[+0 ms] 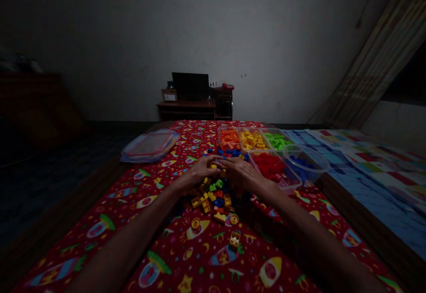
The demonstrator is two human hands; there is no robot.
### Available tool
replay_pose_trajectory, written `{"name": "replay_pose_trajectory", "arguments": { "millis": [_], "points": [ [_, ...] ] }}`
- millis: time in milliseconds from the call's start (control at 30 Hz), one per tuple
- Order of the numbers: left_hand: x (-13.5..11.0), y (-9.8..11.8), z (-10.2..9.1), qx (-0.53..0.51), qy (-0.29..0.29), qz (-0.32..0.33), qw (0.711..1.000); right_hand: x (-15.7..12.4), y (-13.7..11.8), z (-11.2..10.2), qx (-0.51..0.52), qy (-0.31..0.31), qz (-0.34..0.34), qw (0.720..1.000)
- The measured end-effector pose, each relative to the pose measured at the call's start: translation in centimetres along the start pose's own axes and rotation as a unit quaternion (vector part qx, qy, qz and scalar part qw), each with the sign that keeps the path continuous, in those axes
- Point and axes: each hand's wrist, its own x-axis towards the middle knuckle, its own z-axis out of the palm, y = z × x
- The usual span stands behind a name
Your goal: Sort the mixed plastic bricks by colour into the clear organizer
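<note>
Both my hands meet above a mixed pile of plastic toy bricks (218, 184) on a red patterned cloth (186, 257). My left hand (203, 168) comes in from the left, its fingers and thumb bent around a small yellow brick (214, 166). Reaching in from the other side, my right hand (240, 171) is curled with its fingertips against the left fingers; whatever it grips is hidden. Yellow, green, blue and orange pieces lie just below the hands. Nearer to me are a yellow ring-shaped piece (195, 224) and a single pale yellow brick (234, 240).
Clear containers hold sorted bricks: orange (229, 138), yellow (253, 140), green (278, 141), red (270, 165) and blue (302, 162). Stacked lids (151, 146) lie on the left. Beyond the cloth stands a desk with a dark monitor (191, 86).
</note>
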Motion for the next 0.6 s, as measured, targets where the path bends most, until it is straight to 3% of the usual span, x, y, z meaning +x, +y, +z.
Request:
{"name": "replay_pose_trajectory", "arguments": {
  "millis": [167,267,433,600],
  "points": [
    [-0.2,0.4,-0.4,0.02,0.023,-0.037,0.999,-0.2,0.8,1.8,-0.043,-0.021,0.012,0.999],
    [-0.3,0.3,-1.0,0.049,0.041,-0.027,0.998,0.4,0.4,1.6,-0.052,-0.051,0.013,0.997],
    [-0.7,0.2,-1.6,0.087,0.05,-0.015,0.995,1.0,-0.9,1.1,-0.055,-0.038,0.018,0.998],
    [-0.8,0.1,-1.6,0.036,0.03,-0.037,0.998,0.9,-2.0,1.6,-0.057,-0.036,-0.012,0.998]
  ]
}}
